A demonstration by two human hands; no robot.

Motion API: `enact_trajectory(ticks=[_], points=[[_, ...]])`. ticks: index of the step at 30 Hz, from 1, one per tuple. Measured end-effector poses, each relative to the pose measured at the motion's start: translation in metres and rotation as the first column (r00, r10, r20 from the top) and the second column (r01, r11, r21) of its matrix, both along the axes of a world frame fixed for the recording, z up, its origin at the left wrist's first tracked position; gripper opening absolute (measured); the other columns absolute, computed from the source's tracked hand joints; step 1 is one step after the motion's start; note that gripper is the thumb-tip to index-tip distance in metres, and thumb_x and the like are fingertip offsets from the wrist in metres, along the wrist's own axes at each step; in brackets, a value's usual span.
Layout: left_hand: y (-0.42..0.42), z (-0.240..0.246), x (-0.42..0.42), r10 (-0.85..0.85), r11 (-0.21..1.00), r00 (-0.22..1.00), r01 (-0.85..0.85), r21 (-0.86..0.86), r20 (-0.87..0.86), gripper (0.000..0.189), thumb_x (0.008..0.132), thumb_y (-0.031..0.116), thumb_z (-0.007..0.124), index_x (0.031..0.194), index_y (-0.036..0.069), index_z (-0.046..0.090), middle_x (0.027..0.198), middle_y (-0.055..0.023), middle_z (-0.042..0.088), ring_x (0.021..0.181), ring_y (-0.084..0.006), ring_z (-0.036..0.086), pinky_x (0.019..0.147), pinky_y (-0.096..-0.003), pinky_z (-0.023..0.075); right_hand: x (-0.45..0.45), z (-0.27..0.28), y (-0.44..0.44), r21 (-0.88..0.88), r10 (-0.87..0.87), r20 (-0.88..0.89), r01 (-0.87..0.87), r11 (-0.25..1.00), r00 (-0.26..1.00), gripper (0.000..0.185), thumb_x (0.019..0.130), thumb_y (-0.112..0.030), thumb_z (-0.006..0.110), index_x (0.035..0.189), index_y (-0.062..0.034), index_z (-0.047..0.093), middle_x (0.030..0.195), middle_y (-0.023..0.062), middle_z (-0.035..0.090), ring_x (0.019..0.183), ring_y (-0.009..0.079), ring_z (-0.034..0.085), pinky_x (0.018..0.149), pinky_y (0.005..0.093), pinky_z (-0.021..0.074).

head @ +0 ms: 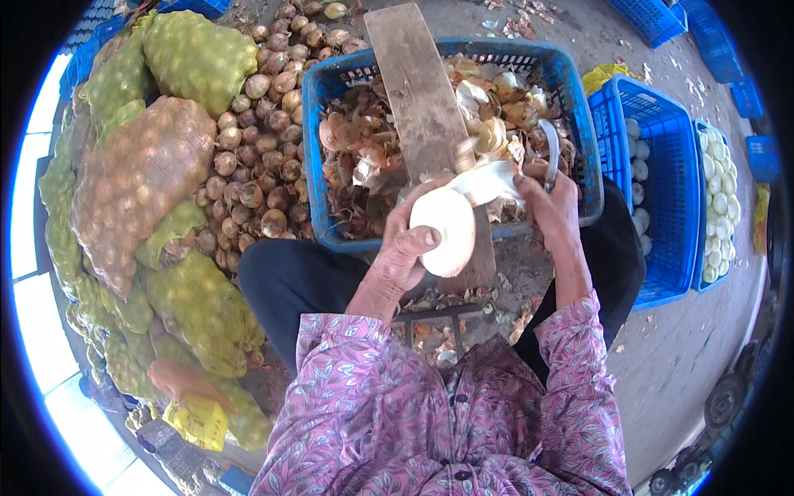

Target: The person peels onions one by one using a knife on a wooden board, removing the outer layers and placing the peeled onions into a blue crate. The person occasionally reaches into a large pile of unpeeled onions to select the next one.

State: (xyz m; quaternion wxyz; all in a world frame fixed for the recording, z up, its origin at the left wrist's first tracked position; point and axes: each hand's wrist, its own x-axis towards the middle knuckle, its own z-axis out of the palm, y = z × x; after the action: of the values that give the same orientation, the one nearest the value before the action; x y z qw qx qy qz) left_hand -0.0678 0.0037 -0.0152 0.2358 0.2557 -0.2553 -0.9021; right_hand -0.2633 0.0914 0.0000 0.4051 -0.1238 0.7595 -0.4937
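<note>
My left hand grips a large pale onion, its thumb pressed on the near face. My right hand holds a curved knife, whose blade points up and away from me. Between the hands stretches a blurred whitish strip of onion skin, pinched at its right end by my right fingers. Both hands are over the near side of a blue plastic crate of onion peelings. A wooden board lies across that crate, partly hidden beneath the onion.
Unpeeled onions lie heaped to the left, beside filled mesh sacks. On the right stand a blue crate with several peeled onions inside and another crate heaped with peeled onions. My knees flank the peelings crate.
</note>
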Motion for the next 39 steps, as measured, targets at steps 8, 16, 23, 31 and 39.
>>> enact_trajectory(ticks=[8, 16, 23, 31, 39], points=[[-0.009, 0.000, -0.001, 0.115, 0.873, 0.941, 0.058, -0.484, 0.320, 0.102, 0.048, 0.045, 0.092, 0.127, -0.001, 0.047, 0.108, -0.0090, 0.061, 0.100, -0.0172, 0.060, 0.088, -0.0316, 0.0499, 0.046, 0.017, -0.004, -0.072, 0.494, -0.171, -0.511, 0.856, 0.852, 0.046, 0.063, -0.014, 0.071, 0.104, 0.0063, 0.064, 0.087, 0.0179, 0.069, 0.076, 0.0214, 0.067, 0.069, 0.0352, 0.0525], [-0.004, -0.003, -0.009, 0.029, 0.927, 0.973, 0.059, -0.370, 0.227, 0.104, 0.048, 0.045, 0.092, 0.128, -0.002, 0.046, 0.107, -0.0080, 0.060, 0.099, -0.0154, 0.059, 0.087, -0.0298, 0.0489, 0.038, 0.002, 0.000, -0.111, 0.416, -0.192, -0.440, 0.891, 0.889, 0.035, 0.065, -0.004, 0.064, 0.098, 0.0065, 0.064, 0.087, 0.0177, 0.069, 0.079, 0.0217, 0.067, 0.073, 0.0351, 0.0515], [-0.005, -0.019, -0.010, 0.121, 0.746, 0.930, 0.145, -0.650, 0.347, 0.098, 0.048, 0.045, 0.092, 0.124, 0.000, 0.050, 0.106, -0.0071, 0.060, 0.098, -0.0142, 0.057, 0.087, -0.0288, 0.0484, 0.031, 0.004, 0.001, -0.185, 0.466, -0.309, -0.532, 0.826, 0.830, 0.035, 0.064, -0.010, 0.064, 0.095, 0.0070, 0.063, 0.080, 0.0194, 0.068, 0.074, 0.0271, 0.067, 0.071, 0.0387, 0.0511], [-0.011, -0.031, -0.009, 0.006, 0.827, 0.948, 0.174, -0.535, 0.318, 0.086, 0.055, 0.039, 0.089, 0.122, 0.000, 0.052, 0.109, -0.0085, 0.057, 0.101, -0.0177, 0.056, 0.089, -0.0316, 0.0462, 0.037, -0.027, 0.000, -0.076, 0.435, -0.370, -0.493, 0.867, 0.821, 0.030, 0.066, -0.007, 0.059, 0.092, 0.0075, 0.061, 0.067, 0.0185, 0.063, 0.060, 0.0265, 0.064, 0.060, 0.0369, 0.0498], [-0.013, -0.018, -0.006, 0.390, 0.198, 0.803, 0.404, -0.893, 0.450, 0.091, 0.056, 0.071, 0.074, 0.115, 0.004, 0.058, 0.106, -0.0121, 0.053, 0.100, -0.0282, 0.055, 0.087, -0.0404, 0.0459, 0.047, -0.024, -0.007, -0.031, 0.310, -0.374, -0.346, 0.938, 0.874, 0.023, 0.070, -0.007, 0.061, 0.090, 0.0044, 0.064, 0.075, 0.0202, 0.066, 0.069, 0.0314, 0.067, 0.066, 0.0374, 0.0520]])
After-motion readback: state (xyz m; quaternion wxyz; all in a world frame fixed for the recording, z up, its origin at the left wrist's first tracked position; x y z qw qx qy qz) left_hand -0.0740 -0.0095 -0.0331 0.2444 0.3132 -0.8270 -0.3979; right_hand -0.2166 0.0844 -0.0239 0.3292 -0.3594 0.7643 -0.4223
